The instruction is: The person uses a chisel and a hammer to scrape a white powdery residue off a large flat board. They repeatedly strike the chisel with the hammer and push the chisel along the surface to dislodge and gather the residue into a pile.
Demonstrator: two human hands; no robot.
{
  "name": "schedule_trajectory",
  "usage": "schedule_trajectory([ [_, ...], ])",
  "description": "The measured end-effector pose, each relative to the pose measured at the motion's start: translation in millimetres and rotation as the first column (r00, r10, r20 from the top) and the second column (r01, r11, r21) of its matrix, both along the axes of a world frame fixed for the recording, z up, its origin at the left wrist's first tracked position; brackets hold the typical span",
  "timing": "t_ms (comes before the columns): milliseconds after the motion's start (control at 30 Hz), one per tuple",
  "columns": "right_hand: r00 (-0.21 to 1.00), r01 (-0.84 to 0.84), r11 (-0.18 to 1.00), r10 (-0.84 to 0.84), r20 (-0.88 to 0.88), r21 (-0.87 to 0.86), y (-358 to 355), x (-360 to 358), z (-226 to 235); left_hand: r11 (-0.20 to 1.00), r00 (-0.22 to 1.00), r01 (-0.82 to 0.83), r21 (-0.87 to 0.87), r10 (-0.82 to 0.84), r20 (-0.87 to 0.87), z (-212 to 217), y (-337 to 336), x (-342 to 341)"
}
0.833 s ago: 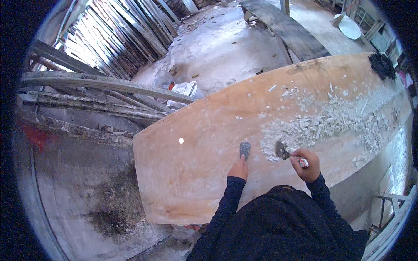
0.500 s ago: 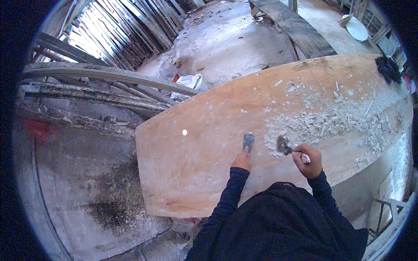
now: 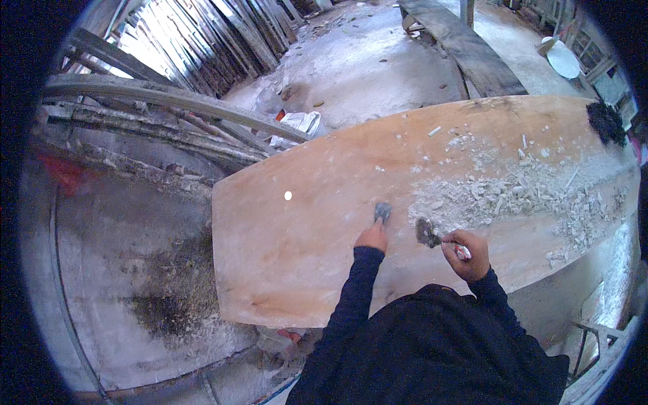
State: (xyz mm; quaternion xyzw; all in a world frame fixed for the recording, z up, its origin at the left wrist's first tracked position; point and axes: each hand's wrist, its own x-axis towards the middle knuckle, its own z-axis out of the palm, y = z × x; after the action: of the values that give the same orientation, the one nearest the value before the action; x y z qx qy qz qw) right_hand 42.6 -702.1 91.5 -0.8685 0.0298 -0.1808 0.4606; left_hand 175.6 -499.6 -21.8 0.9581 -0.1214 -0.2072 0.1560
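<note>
A broad tan board (image 3: 304, 256), smeared with white, lies in front of me. My left hand (image 3: 371, 237) is closed on a scraper (image 3: 382, 210) with a wide grey blade, which points away from me over the middle of the board. My right hand (image 3: 472, 258) grips the red and white handle of a small trowel (image 3: 426, 233). The trowel's dark, dirty blade is at the near left edge of a spread of white plaster flakes (image 3: 520, 192). A gap of board separates the two tools. I cannot tell whether either blade touches the board.
Long curved grey beams (image 3: 169, 94) lie beyond the board's left end. A black bristly clump (image 3: 605, 123) sits at its far right corner. A dark plank bench (image 3: 472, 54) stands behind, with a white round dish (image 3: 563, 61) to its right. A white bag (image 3: 302, 123) lies on the floor.
The trowel in my right hand has moved a little left, toward the scraper. The scraper has tilted, so its blade looks shorter. The whole view has shifted slightly.
</note>
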Motion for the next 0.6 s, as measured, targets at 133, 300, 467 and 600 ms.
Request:
schedule_trajectory([
  [133,0.999,0.044,0.999,-0.044,-0.022,-0.004,-11,-5,-8,0.994,0.999,-0.043,0.105,0.045,-0.01,17,2,-20],
  [300,0.998,0.053,0.998,-0.053,-0.04,0.017,-17,1,-8,0.991,0.998,-0.058,0.12,0.055,0.031,14,-14,1],
  [467,0.999,0.037,0.999,-0.037,0.02,-0.003,-21,5,-6,0.99,0.999,-0.032,0.137,0.037,-0.036,10,-11,-13],
  [600,1.0,0.024,1.0,-0.024,-0.013,0.004,-21,7,-9,0.996,0.998,-0.054,0.074,0.051,0.042,-5,-8,4],
])
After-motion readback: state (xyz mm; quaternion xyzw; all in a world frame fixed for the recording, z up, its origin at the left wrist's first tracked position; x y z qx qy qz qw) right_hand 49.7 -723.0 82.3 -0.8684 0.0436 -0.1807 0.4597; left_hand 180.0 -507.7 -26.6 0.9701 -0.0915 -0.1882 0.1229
